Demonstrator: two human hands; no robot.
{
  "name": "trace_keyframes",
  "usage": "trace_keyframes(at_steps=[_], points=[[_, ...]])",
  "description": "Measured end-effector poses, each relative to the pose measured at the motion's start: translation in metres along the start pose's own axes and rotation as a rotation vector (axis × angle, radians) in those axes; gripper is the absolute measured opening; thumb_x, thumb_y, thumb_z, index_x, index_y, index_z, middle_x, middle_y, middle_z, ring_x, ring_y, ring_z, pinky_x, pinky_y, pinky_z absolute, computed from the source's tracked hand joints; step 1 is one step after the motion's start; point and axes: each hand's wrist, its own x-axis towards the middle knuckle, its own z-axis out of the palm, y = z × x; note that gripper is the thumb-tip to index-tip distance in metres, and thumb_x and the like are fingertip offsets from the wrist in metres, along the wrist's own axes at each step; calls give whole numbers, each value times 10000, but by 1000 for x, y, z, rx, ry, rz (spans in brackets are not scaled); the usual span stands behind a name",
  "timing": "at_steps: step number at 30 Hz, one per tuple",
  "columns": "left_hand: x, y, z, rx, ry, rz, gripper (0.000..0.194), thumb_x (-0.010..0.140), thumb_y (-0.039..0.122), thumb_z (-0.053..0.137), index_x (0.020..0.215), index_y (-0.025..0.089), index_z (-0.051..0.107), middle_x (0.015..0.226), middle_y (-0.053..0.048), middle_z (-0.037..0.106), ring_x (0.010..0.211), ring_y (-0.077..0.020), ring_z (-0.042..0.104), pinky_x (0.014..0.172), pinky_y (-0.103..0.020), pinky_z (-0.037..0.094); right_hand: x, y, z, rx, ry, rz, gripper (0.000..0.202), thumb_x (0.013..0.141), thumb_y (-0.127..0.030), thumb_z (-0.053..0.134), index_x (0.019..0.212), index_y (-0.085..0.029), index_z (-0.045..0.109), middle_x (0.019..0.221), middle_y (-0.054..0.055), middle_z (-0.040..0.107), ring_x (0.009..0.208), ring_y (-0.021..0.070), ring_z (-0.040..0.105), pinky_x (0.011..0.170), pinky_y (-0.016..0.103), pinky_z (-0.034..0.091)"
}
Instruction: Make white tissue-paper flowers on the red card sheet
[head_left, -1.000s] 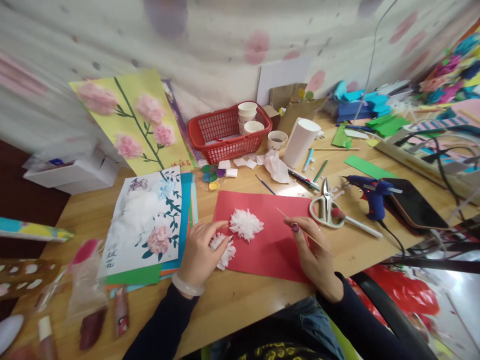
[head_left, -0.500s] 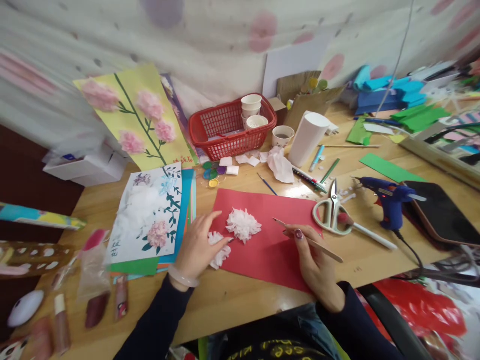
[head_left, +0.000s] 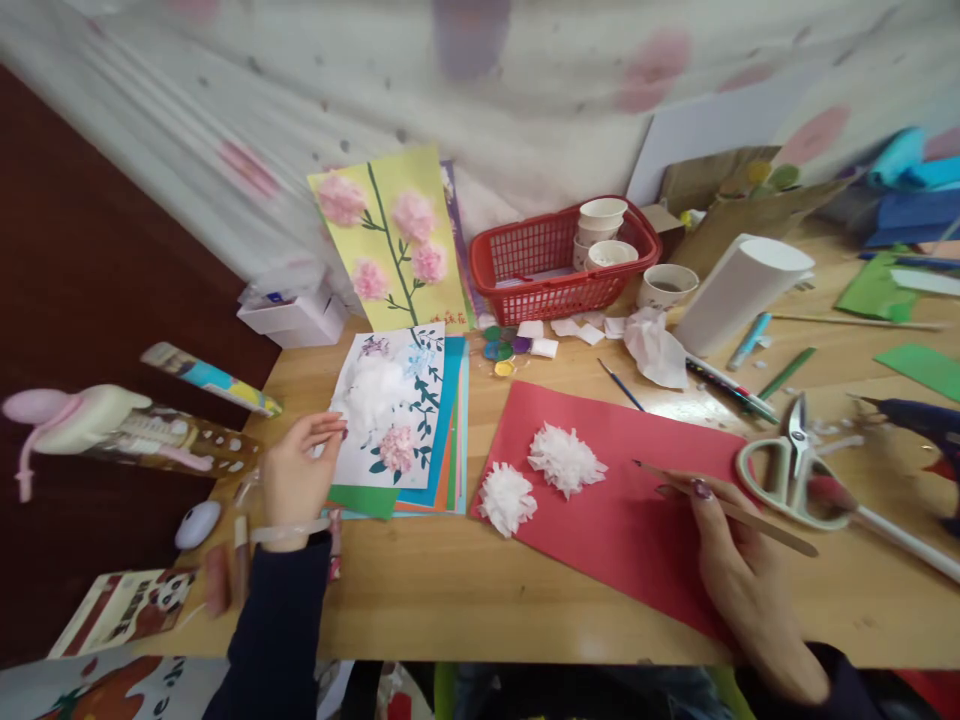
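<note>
Two white crumpled-paper flowers, one (head_left: 567, 460) upper and one (head_left: 507, 499) lower left, lie on the red sheet (head_left: 630, 520). My right hand (head_left: 739, 570) is closed round thin wooden tweezers (head_left: 757, 522), whose dark tip hovers over the red sheet. At the left edge of a white floral picture (head_left: 386, 410) is my left hand (head_left: 300, 470), its fingers bent and thumb close to them. Nothing can be made out in its fingertips. White fluff (head_left: 373, 395) sits on that picture, above coloured sheets (head_left: 442, 470).
Behind stand a red basket (head_left: 559, 290) with paper cups, a yellow flower picture (head_left: 397, 240) and a paper roll (head_left: 739, 295). Scissors (head_left: 799, 465) and a blue glue gun (head_left: 919, 420) lie right. A bottle (head_left: 165, 440) and a white mouse (head_left: 198, 525) are left.
The view has turned left. My left hand has left the lower white flower and moved left to the floral picture. My right hand still holds the tweezers over the red sheet.
</note>
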Motion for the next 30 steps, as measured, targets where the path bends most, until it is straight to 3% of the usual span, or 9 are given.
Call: trace_keyframes(at_steps=[5,8,11,18,22,25,30], points=[[6,11,19,493,-117,285,222,832,235,540,964,226,718,1053,-100,718,1042,-322,609,911,-494,422,1,-1,-1,-27,1,-5,452,905,-619,484,886,-224,703,843,100,723,806,261,674,758,391,546],[8,14,32,649,-146,325,212,852,269,563,976,243,733,1079,-106,701,1037,-334,565,878,-509,361,0,1,-1,-6,-8,2,432,910,-602,491,884,-226,701,842,102,723,798,262,673,748,392,540],[10,13,37,668,-151,333,226,894,269,511,862,240,733,1080,-95,707,1035,-325,553,876,-515,321,0,3,-1,0,-23,18,428,918,-591,483,915,-222,700,861,92,727,812,255,674,776,391,537],[9,17,22,479,-70,203,226,876,253,481,883,209,703,985,-104,746,1013,-324,634,946,-520,359,0,1,-1,-17,-16,5,436,913,-602,482,899,-225,699,843,67,725,815,246,675,759,379,536],[6,19,14,71,-105,39,161,778,304,570,841,203,679,864,-55,760,894,-256,704,871,-383,491,0,3,0,2,-17,18,416,917,-586,492,909,-223,694,840,64,727,811,242,678,767,380,526],[2,21,10,-216,-211,-96,242,712,378,642,867,194,661,825,-43,762,831,-230,717,769,-318,532,-1,3,1,26,-13,33,424,911,-594,496,927,-217,690,833,65,731,808,240,684,771,378,528],[-4,22,13,-299,-620,-199,364,659,384,650,953,171,669,773,-41,756,778,-240,719,767,-357,544,-1,-4,1,11,3,28,448,900,-614,494,867,-208,681,826,71,736,803,238,696,777,370,537]])
